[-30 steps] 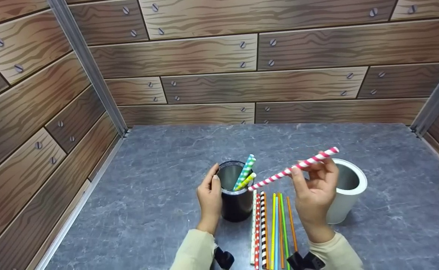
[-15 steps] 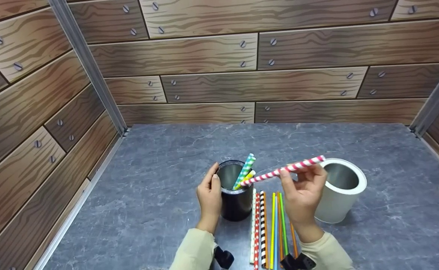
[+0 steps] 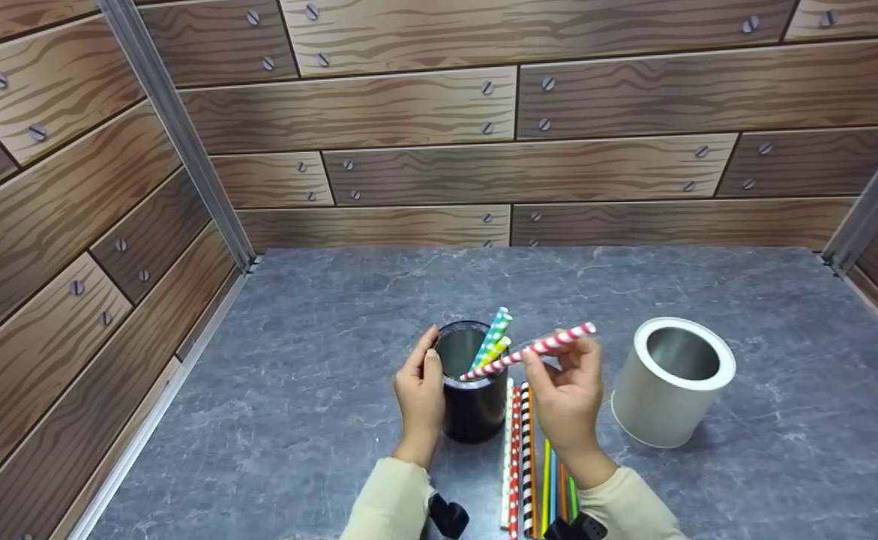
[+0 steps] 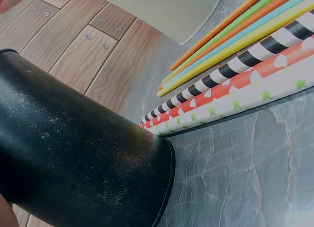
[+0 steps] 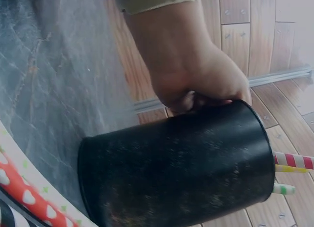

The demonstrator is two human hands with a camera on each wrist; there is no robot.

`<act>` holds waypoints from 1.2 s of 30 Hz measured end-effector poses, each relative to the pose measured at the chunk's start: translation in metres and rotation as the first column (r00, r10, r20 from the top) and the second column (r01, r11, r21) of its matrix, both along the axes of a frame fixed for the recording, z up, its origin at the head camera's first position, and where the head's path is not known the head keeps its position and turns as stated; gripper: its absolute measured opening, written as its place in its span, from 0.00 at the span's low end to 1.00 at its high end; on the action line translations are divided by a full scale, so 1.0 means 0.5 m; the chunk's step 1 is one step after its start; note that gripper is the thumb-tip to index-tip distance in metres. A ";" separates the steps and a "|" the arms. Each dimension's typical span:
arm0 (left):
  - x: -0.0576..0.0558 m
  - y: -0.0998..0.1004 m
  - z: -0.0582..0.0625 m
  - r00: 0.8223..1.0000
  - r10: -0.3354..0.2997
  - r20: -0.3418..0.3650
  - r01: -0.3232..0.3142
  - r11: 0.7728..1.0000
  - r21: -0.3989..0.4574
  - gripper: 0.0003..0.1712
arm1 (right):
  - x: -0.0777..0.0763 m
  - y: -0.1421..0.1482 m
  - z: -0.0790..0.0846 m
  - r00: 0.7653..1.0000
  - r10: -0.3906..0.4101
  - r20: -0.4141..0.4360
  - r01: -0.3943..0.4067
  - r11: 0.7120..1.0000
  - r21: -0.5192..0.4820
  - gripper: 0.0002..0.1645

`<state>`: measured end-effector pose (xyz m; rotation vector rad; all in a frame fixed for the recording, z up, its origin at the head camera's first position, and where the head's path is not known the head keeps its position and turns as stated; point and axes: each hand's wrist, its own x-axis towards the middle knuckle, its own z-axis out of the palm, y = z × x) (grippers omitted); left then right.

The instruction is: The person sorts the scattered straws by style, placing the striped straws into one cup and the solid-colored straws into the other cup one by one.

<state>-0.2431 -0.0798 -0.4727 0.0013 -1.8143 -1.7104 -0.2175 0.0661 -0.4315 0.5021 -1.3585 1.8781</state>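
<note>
A black can [image 3: 474,412] stands upright on the table, and my left hand [image 3: 418,401] holds it at its left side near the rim. My right hand [image 3: 570,397] pinches a pink-and-white striped paper straw [image 3: 561,340] between thumb and fingers. This straw slants down to the left, its lower end over the can's mouth. Teal and green-striped straws [image 3: 495,330] and a yellow straw [image 3: 500,346] lean inside the can. In the right wrist view, the left hand [image 5: 201,72] is at the side of the can [image 5: 181,163] and straw ends jut past its rim.
Right of the can lie black-and-white striped [image 4: 235,65], red heart-patterned [image 4: 216,89] and white star-patterned straws [image 4: 225,107], beside several thin plain coloured sticks [image 4: 240,36]. A white can [image 3: 652,412] stands farther right. Wood-patterned walls [image 3: 409,112] bound the grey table [image 3: 319,337].
My right hand has moved left with the pink-striped straw, bringing its lower end from beside the black can to over its mouth. My left hand stays on the can.
</note>
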 end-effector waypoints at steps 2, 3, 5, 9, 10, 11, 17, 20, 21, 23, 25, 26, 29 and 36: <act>0.000 0.001 0.000 1.000 -0.002 0.003 0.002 1.000 0.001 0.18 | 0.000 -0.004 -0.005 1.000 -0.004 0.020 0.004 0.999 0.032 0.22; 0.000 0.001 0.000 1.000 -0.004 0.006 0.004 1.000 0.004 0.18 | 0.000 -0.005 -0.007 1.000 -0.003 0.031 0.002 0.999 0.045 0.22; 0.000 0.001 0.001 1.000 -0.009 0.013 0.009 1.000 0.009 0.18 | 0.000 -0.009 -0.011 0.999 -0.001 0.052 -0.003 0.998 0.067 0.22; 0.000 0.001 0.002 1.000 -0.013 0.020 0.013 1.000 0.019 0.18 | 0.000 -0.015 -0.019 0.997 0.008 0.074 -0.015 0.995 0.095 0.20; 0.000 0.001 0.002 1.000 -0.013 0.022 0.013 1.000 0.020 0.18 | 0.001 -0.017 -0.021 0.997 0.007 0.081 -0.016 0.994 0.104 0.20; 0.000 0.001 0.002 1.000 -0.012 0.022 0.012 1.000 0.021 0.18 | 0.001 -0.018 -0.022 0.996 0.006 0.090 -0.016 0.994 0.112 0.20; -0.001 0.001 0.001 1.000 -0.005 0.023 0.004 1.000 0.018 0.18 | 0.001 -0.024 -0.037 0.994 0.012 0.106 -0.029 0.987 0.156 0.18; -0.002 0.002 -0.001 1.000 0.004 0.023 -0.004 1.000 0.016 0.17 | 0.001 -0.025 -0.040 0.993 0.017 0.113 -0.036 0.984 0.172 0.17; -0.002 0.002 -0.001 1.000 0.005 0.022 -0.005 1.000 0.017 0.17 | 0.001 -0.025 -0.041 0.993 0.018 0.118 -0.038 0.984 0.174 0.17; -0.002 0.002 -0.002 1.000 0.007 0.013 -0.008 1.000 0.016 0.17 | 0.001 -0.026 -0.041 0.992 0.024 0.124 -0.046 0.983 0.177 0.17; -0.002 0.002 -0.002 1.000 0.006 0.006 -0.006 1.000 0.017 0.17 | 0.002 -0.025 -0.042 0.992 0.020 0.126 -0.045 0.980 0.195 0.16; -0.002 0.003 -0.002 1.000 0.005 0.004 -0.005 1.000 0.018 0.17 | 0.002 -0.025 -0.042 0.993 0.019 0.121 -0.043 0.979 0.199 0.15; -0.002 0.003 -0.002 1.000 0.001 0.003 -0.001 1.000 0.023 0.17 | 0.003 -0.025 -0.045 0.994 0.033 0.107 -0.053 0.980 0.193 0.15; -0.001 0.003 -0.002 1.000 -0.012 0.000 0.012 1.000 0.018 0.17 | 0.008 -0.025 -0.044 0.992 0.031 0.119 -0.050 0.985 0.164 0.15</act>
